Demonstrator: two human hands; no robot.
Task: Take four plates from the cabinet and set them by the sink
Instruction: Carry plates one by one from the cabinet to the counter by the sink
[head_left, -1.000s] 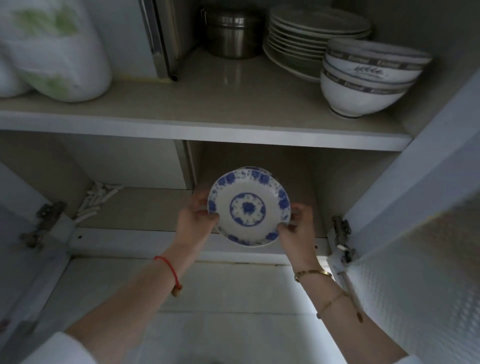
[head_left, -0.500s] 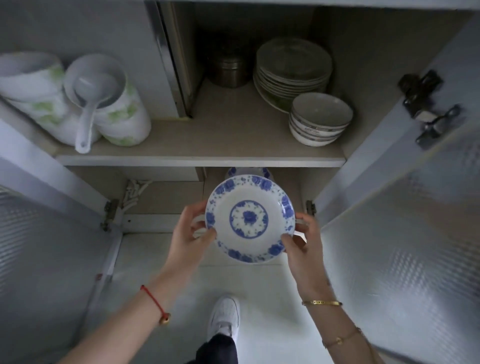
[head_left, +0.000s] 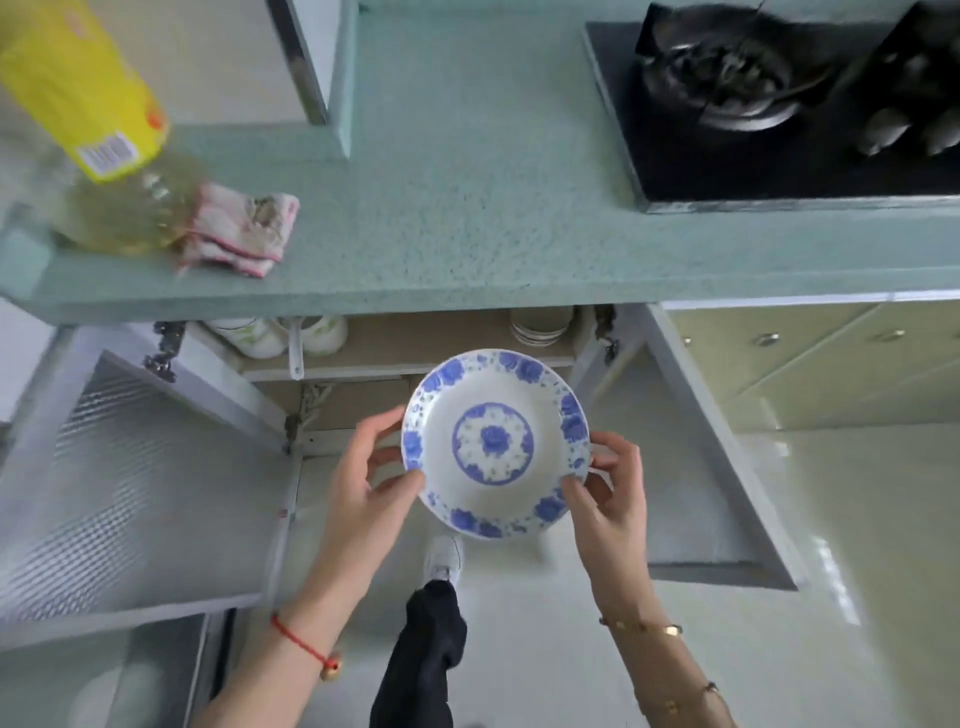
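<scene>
– Blue-patterned plate (head_left: 494, 441) below the worktop's (head_left: 467, 234) front edge, outside the cabinet (head_left: 415, 345), left hand (head_left: 363, 483) and right hand (head_left: 608, 499) pinching opposite rims!
– Carry step, surely; next, lift it toward a sink not in view

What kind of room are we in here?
Most likely a home kitchen. A black gas hob sits in the speckled green countertop, a cooking oil bottle and a folded cloth rest on it, and the open cabinet below holds stacked dishes.
</scene>
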